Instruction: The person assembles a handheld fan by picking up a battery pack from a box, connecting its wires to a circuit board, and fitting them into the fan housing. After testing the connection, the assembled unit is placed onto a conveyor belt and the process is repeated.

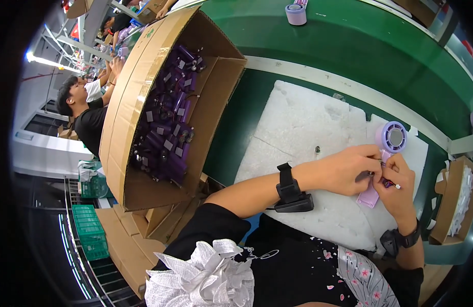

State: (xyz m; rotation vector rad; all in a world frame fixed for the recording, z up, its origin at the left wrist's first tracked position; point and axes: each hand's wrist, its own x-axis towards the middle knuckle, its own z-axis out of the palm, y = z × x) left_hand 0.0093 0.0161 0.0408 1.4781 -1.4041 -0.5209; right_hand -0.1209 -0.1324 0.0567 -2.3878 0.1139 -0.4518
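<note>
Two hands meeting over the white foam pad [303, 128], both working on one lilac handheld fan [384, 153].
Left hand [344, 171] pinching the fan handle, fingers curled tight around it.
Right hand [398, 187] gripping a slim tool, tip pressing at the handle; kind of tool too small to tell.
Fan lying on the pad's right part, round head pointing away from the body, handle end sticking out below the hands.
Black wrist devices [293, 192] showing on both forearms, above the pad's near edge.
Left of the pad: big carton [129, 102] standing tilted, holding many purple parts [167, 128], still a deep heap.
Right of the pad: small carton [451, 204] holding white pieces.
Beyond the pad, on the green belt [359, 46]: one more lilac piece [296, 14], well apart.
Near the pad's lower left: white crumpled wrap [206, 279] lying in the lap.
Far left of the big carton: other people sitting along the line.
Judging progress: one fan in hand, looking mid-assembly; no finished pile showing, large stock of purple parts remaining, so most work seemingly left.
</note>
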